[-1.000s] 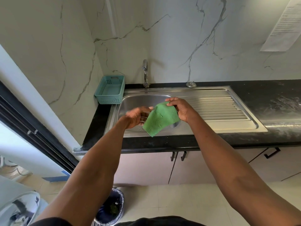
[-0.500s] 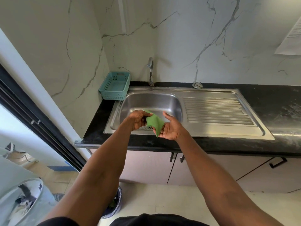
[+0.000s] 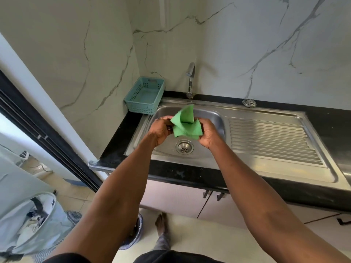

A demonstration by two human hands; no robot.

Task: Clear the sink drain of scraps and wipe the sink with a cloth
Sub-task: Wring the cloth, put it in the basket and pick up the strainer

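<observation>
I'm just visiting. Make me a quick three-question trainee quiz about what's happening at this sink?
1. True or false: both hands grip the green cloth.
2. What sits on the counter left of the faucet? A) teal basket B) kettle C) plate
3. Fill in: the drain lies in the sink basin, directly ____ the cloth in the picture.

Key: 1 true, left hand and right hand; 2 A, teal basket; 3 below.
</observation>
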